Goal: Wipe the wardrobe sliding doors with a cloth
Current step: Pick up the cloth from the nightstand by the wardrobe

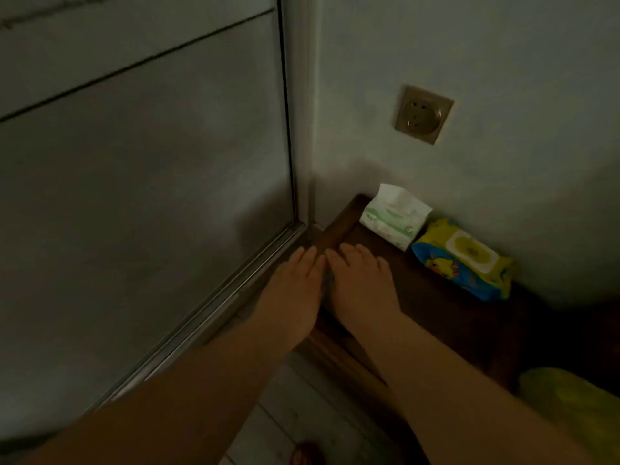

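Left hand: palm down, fingers straight and together, holding nothing. It lies over the left edge of the dark wooden bench, fingertips toward the corner.

Right hand: palm down, fingers extended and slightly spread, flat on the bench top and holding nothing. It lies just beside the left hand, the two almost touching.

A grey patch shows in the narrow gap between the two hands (too dim to confirm as a cloth).

Wardrobe sliding door: directly left of the left hand and above it. Its metal bottom track runs just beside the left wrist and forearm.

Beyond the right hand, against the wall, lies a white-and-green tissue pack. A yellow-and-blue wipes pack touches it, further right. A wall socket sits above both packs.

Light floor planks show below the forearms.
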{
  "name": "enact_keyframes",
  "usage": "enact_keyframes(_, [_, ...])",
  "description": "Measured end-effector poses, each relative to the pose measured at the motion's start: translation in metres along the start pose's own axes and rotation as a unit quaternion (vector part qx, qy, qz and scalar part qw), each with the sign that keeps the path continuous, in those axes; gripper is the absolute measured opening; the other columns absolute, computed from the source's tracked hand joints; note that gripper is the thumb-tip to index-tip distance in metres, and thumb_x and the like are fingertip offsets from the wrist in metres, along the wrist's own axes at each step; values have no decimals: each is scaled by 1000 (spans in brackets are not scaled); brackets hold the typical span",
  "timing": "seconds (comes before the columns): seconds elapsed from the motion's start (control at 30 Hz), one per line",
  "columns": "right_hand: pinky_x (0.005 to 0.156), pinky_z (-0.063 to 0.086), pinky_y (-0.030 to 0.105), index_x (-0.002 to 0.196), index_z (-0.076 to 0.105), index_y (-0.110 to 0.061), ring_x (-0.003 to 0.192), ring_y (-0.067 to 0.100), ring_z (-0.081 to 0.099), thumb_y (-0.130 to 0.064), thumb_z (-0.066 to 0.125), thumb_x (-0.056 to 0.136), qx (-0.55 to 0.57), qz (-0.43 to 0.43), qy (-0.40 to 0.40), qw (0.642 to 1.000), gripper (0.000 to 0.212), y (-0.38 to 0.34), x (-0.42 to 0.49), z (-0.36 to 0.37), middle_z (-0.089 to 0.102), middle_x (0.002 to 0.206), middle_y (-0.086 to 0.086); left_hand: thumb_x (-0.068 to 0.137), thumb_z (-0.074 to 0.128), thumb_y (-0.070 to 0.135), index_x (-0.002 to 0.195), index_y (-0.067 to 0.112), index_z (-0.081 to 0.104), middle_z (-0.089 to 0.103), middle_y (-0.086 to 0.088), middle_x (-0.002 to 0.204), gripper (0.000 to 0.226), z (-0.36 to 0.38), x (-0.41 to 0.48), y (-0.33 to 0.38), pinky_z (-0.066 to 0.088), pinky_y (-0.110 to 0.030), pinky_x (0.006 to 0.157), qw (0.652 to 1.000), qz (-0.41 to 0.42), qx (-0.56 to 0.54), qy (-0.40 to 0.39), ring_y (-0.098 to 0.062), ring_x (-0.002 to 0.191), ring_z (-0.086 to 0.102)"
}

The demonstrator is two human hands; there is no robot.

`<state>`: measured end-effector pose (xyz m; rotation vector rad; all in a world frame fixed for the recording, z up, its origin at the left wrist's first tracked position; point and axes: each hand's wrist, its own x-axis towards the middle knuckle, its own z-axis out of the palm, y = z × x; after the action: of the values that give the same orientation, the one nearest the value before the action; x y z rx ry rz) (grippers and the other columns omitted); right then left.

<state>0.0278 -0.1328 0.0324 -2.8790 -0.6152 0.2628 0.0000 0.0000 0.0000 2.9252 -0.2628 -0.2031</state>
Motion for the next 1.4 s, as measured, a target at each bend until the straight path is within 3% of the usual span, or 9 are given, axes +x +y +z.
enact_keyframes(0.43, [109,6,63,147,14,-30,143,28,-1,-45,50,90,-7,56,-142,988,69,46,51,107,1,158,1,99,29,23,148,17,3,1,-5,158,56,99,54,-16,5,-36,115,993,-47,-24,-101,-20,143,-4])
enact_keyframes(0.7, [106,12,65,148,-5,-32,141,33,-15,-53,67,73,16,89,-224,970,105,47,58,130,-22,155,-4,96,38,25,148,17,-1,-3,-4,158,65,106,62,-19,2,-37,116,989,-49,-38,-133,-20,143,-8])
enact_keyframes(0.83, [109,15,63,149,-2,-29,141,35,-8,-29,59,88,0,78,-164,983,86,48,53,139,-18,156,1,96,31,14,148,17,0,-2,-4,157,60,104,60,-24,2,-35,115,992,-47,-53,-100,-19,143,-6])
enact_keyframes(0.93, [112,21,51,149,11,-25,142,32,7,-12,55,90,29,82,-153,984,75,52,60,133,-2,158,4,97,31,10,148,17,5,2,-4,157,57,103,57,-35,5,-33,116,992,-51,-98,-60,-18,143,-1])
enact_keyframes(1.03, [107,29,37,145,25,-22,132,25,31,-12,46,95,119,122,-101,980,55,50,68,106,28,151,6,96,33,9,147,15,12,9,-5,157,56,85,50,-49,5,-27,115,990,-58,-131,-8,-18,143,5])
enact_keyframes(1.1, [105,29,34,143,29,-20,128,24,36,-16,39,98,145,113,-37,982,46,41,72,79,34,146,7,95,34,9,147,15,12,8,-4,157,57,63,43,-60,5,-28,115,992,-62,-111,13,-19,143,5])
enact_keyframes(1.17, [104,28,33,143,31,-17,128,25,37,-14,39,98,152,78,16,985,45,24,78,46,36,145,9,92,37,7,146,12,18,14,-8,155,58,33,38,-70,10,-33,115,994,-61,-81,37,-25,142,12])
enact_keyframes(1.27, [101,32,32,140,36,-16,123,27,42,-6,43,93,157,10,85,984,48,-12,89,-14,42,139,12,78,41,11,128,2,51,51,-21,133,52,-25,33,-86,37,-48,95,994,-54,-48,78,-41,119,50])
enact_keyframes(1.4, [102,31,30,141,35,-18,121,24,43,-6,45,92,177,-58,126,975,51,-73,97,-108,42,139,8,81,53,1,133,4,46,44,-19,140,53,-137,15,-102,30,-45,101,981,-78,-8,176,-37,128,42])
